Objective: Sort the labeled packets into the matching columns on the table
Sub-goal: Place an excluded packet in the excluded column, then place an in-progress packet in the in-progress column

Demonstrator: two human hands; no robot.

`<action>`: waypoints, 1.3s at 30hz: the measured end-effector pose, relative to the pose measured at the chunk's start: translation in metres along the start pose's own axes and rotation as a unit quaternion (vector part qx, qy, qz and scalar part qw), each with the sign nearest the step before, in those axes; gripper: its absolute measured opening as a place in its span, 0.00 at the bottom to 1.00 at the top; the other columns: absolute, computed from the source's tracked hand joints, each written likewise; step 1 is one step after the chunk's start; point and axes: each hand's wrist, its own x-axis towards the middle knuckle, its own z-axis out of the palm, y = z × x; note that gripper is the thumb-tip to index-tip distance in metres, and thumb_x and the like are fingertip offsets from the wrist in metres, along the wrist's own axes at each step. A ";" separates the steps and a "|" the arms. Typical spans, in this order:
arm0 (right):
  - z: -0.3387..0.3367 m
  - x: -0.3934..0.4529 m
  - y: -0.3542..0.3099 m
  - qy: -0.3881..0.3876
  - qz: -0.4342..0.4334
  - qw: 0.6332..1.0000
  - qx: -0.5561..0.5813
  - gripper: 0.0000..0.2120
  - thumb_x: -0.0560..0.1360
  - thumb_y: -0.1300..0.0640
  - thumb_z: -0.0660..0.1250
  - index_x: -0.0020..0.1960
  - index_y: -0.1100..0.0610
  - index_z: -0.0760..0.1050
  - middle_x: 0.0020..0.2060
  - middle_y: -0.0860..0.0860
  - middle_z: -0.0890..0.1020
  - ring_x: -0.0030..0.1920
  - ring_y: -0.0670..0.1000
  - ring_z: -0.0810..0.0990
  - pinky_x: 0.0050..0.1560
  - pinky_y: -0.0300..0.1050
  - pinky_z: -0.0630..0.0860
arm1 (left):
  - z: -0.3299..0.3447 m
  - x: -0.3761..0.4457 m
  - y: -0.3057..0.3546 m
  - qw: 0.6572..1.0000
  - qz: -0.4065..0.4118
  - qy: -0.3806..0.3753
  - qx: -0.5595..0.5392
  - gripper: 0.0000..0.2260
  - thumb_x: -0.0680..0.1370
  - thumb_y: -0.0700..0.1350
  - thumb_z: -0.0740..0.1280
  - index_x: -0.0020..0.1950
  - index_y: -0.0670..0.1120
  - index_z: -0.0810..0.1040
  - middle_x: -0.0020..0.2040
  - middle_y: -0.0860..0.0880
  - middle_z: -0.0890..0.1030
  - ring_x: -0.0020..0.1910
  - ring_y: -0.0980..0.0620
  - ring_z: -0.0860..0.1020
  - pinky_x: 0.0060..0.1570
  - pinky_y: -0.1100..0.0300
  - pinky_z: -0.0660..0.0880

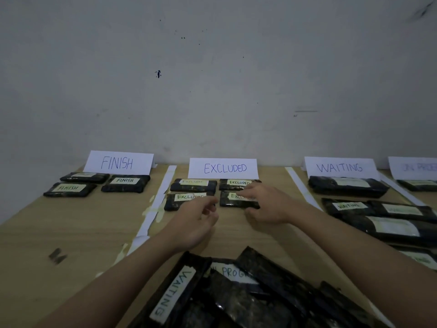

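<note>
Black packets with pale labels lie in columns under paper signs FINISH (117, 162), EXCLUDED (223, 168) and WAITING (339, 167). Several EXCLUDED packets sit in the middle column. My right hand (266, 204) rests on the near right EXCLUDED packet (230, 201), fingers over its label and thumb at its front edge. My left hand (197, 220) hovers just in front of the near left EXCLUDED packet (182, 201), fingers loosely curled, holding nothing. A pile of unsorted packets (241, 294) lies at the near edge, with a WAITING packet (173, 292) on top at the left.
Three FINISH packets (126, 183) lie at the back left. WAITING packets (348, 187) fill the right column. White paper strips (156, 204) divide the columns. A sign partly cut off at the far right (416, 167) heads another column. The wall stands right behind the signs.
</note>
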 end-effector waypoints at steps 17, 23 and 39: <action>-0.024 -0.109 -0.045 -0.092 -0.033 0.989 0.109 0.15 0.70 0.55 0.69 0.56 0.51 0.79 0.46 0.47 0.82 0.43 0.43 0.77 0.45 0.37 0.72 | 0.011 -0.049 0.033 0.987 0.105 -0.097 0.075 0.16 0.79 0.45 0.60 0.67 0.48 0.70 0.63 0.51 0.74 0.62 0.56 0.71 0.54 0.71 0.62; -0.045 -0.126 -0.033 0.038 0.007 0.959 0.281 0.11 0.76 0.56 0.65 0.56 0.49 0.79 0.43 0.43 0.81 0.42 0.43 0.79 0.47 0.40 0.77 | 0.007 -0.051 0.056 0.986 0.039 -0.020 -0.164 0.08 0.78 0.41 0.63 0.55 0.48 0.77 0.46 0.53 0.79 0.45 0.57 0.78 0.41 0.72 0.74; -0.053 -0.156 -0.029 0.166 0.038 0.712 0.681 0.12 0.66 0.65 0.70 0.49 0.58 0.79 0.43 0.58 0.84 0.42 0.57 0.84 0.37 0.42 0.81 | -0.005 -0.053 0.071 0.891 -0.056 0.008 -0.450 0.06 0.77 0.42 0.64 0.51 0.46 0.79 0.44 0.46 0.77 0.40 0.53 0.76 0.42 0.63 0.78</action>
